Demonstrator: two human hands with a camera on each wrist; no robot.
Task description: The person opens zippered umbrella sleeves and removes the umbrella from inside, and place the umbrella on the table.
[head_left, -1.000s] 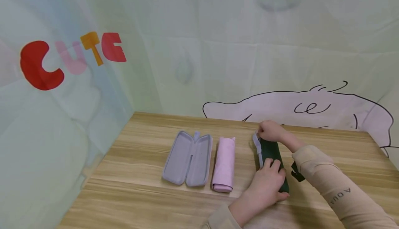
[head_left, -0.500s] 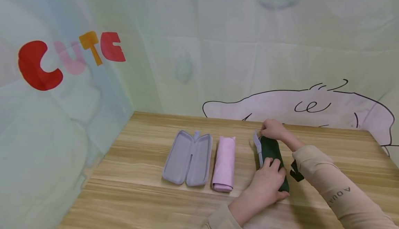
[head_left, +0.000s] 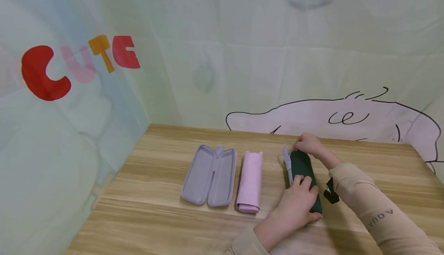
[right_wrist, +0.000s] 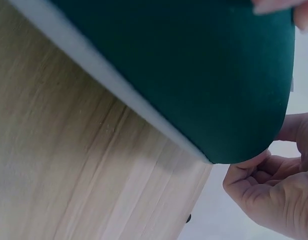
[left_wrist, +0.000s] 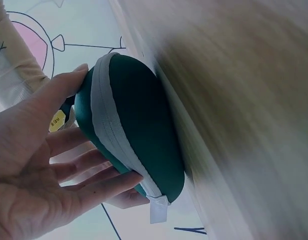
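Note:
A long dark green zip case (head_left: 301,166) with a grey zip band lies on the table in the head view. My left hand (head_left: 296,199) holds its near end, thumb on one side and fingers spread over the top. In the left wrist view, the thumb and fingers of my left hand (left_wrist: 69,150) are around the case's rounded end (left_wrist: 139,125). At the far end, my right hand (head_left: 308,144) pinches the edge. The right wrist view shows my right hand (right_wrist: 269,195) with curled fingers at the tip of the case (right_wrist: 209,100); what it pinches is hidden.
To the left lie an open grey hard case (head_left: 208,178) and a pink rolled pouch (head_left: 250,182). A small dark item (head_left: 331,193) sits beside my right sleeve. A printed cloth wall (head_left: 194,74) stands behind the wooden table (head_left: 156,216).
My right hand has slid rightward around the far end of the green case, uncovering more of its top. My left hand stays in place.

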